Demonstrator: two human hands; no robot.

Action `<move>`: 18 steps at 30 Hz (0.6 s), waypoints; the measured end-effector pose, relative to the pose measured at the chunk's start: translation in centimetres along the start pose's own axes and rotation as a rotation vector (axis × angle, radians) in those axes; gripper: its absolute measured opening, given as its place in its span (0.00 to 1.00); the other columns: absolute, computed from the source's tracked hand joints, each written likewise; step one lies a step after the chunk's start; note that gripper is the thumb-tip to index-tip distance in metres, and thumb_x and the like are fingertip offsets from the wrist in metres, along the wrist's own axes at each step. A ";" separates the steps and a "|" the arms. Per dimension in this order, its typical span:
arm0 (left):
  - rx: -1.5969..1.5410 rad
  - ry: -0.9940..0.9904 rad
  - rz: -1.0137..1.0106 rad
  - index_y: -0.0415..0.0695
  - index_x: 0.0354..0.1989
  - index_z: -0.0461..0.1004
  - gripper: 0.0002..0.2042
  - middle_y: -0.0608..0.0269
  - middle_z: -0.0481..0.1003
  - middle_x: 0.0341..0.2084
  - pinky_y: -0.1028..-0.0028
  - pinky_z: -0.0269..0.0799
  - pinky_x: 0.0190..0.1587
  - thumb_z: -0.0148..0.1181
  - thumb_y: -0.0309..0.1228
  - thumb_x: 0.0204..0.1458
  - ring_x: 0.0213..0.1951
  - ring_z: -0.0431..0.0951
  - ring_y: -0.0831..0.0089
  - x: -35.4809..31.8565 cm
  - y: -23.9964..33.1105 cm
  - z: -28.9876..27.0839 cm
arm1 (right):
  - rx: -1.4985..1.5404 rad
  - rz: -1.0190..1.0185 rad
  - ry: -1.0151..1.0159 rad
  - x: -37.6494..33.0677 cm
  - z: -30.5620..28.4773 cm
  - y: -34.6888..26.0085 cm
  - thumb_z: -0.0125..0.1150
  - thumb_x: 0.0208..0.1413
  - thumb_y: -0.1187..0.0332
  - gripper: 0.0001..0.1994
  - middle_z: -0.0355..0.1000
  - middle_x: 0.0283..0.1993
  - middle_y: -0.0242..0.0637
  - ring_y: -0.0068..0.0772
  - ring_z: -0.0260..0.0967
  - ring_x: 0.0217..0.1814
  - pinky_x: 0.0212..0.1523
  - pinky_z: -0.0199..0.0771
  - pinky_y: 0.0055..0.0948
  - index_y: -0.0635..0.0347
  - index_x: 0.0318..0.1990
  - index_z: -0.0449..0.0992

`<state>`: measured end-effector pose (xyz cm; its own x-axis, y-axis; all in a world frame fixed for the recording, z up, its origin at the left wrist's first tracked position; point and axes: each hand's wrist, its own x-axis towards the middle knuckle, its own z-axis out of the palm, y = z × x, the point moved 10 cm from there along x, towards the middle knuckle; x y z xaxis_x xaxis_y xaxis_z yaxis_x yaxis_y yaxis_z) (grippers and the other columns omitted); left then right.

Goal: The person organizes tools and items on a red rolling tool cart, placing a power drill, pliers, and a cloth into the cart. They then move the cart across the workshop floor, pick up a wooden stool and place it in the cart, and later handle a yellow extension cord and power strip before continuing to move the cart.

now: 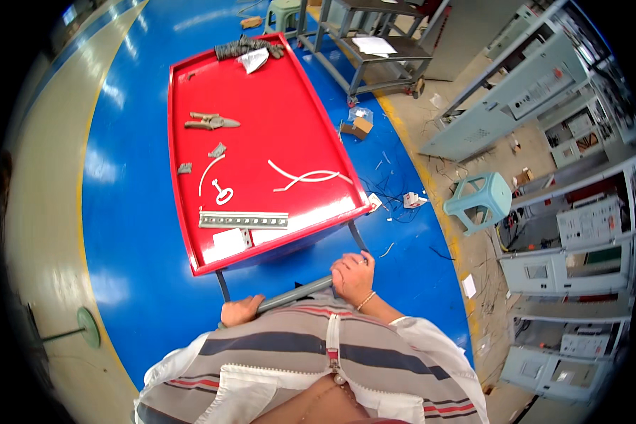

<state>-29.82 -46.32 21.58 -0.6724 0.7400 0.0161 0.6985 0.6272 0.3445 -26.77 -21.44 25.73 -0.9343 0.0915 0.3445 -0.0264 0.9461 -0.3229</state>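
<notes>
The red cart (275,127) lies ahead of you, long axis running away; its grey handle (297,295) slants between your left hand (242,311) and right hand (353,277), fingers of both curled round it, neither clearly nearer the cart

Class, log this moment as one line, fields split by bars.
left hand: gripping grey handle bar | right hand: gripping same bar | red cart: ahead | on top: hand tool, slotted strip, dark gloves
</notes>
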 end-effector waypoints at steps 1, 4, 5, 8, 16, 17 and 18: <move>-0.021 0.020 -0.023 0.53 0.37 0.73 0.12 0.66 0.72 0.17 0.69 0.65 0.14 0.57 0.36 0.42 0.17 0.74 0.69 1.4 0.9 -0.3 | -0.004 -0.029 -0.009 1.2 -0.5 1.3 0.55 0.46 0.63 0.04 0.72 0.33 0.24 0.30 0.67 0.45 0.55 0.52 0.46 0.47 0.25 0.75; -0.078 0.088 -0.094 0.52 0.36 0.72 0.11 0.66 0.71 0.17 0.69 0.65 0.15 0.57 0.36 0.43 0.17 0.74 0.68 6.1 3.9 -0.5 | 0.059 -0.097 -0.028 4.5 -1.2 6.0 0.53 0.46 0.63 0.05 0.71 0.32 0.26 0.31 0.66 0.44 0.53 0.53 0.45 0.48 0.24 0.74; -0.071 0.077 -0.096 0.51 0.37 0.72 0.11 0.65 0.72 0.18 0.69 0.66 0.15 0.57 0.35 0.43 0.17 0.74 0.67 7.9 4.8 0.1 | 0.064 -0.124 -0.035 6.0 -1.4 7.8 0.53 0.46 0.63 0.05 0.71 0.32 0.27 0.31 0.66 0.43 0.53 0.53 0.45 0.48 0.24 0.74; -0.038 0.034 -0.118 0.51 0.38 0.70 0.12 0.64 0.72 0.19 0.67 0.68 0.18 0.58 0.35 0.43 0.18 0.74 0.65 12.6 5.9 1.1 | 0.096 -0.187 -0.059 10.3 -1.9 11.8 0.53 0.46 0.63 0.06 0.70 0.29 0.28 0.32 0.65 0.40 0.50 0.55 0.43 0.49 0.23 0.74; -0.039 0.076 -0.292 0.50 0.38 0.69 0.13 0.62 0.72 0.18 0.65 0.69 0.21 0.60 0.35 0.42 0.19 0.74 0.62 24.4 4.7 2.3 | 0.065 -0.304 -0.053 21.4 2.3 19.7 0.52 0.45 0.65 0.07 0.68 0.23 0.30 0.37 0.64 0.32 0.42 0.58 0.41 0.52 0.19 0.73; -0.039 0.101 -0.286 0.49 0.38 0.68 0.12 0.62 0.72 0.18 0.65 0.69 0.20 0.59 0.34 0.44 0.19 0.74 0.62 25.6 4.3 2.3 | 0.074 -0.330 -0.041 22.7 3.1 20.3 0.52 0.45 0.65 0.07 0.68 0.23 0.30 0.37 0.64 0.32 0.42 0.58 0.41 0.52 0.19 0.73; -0.033 0.167 -0.307 0.50 0.36 0.69 0.13 0.63 0.71 0.18 0.64 0.67 0.20 0.62 0.35 0.40 0.18 0.73 0.62 26.4 3.5 2.4 | 0.084 -0.355 -0.027 24.0 4.0 20.7 0.52 0.45 0.65 0.08 0.68 0.23 0.30 0.37 0.63 0.32 0.42 0.58 0.41 0.52 0.19 0.73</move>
<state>-44.57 -23.99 21.01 -0.8826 0.4665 0.0590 0.4510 0.8043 0.3870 -51.20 -0.87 23.77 -0.8711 -0.2471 0.4245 -0.3783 0.8887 -0.2589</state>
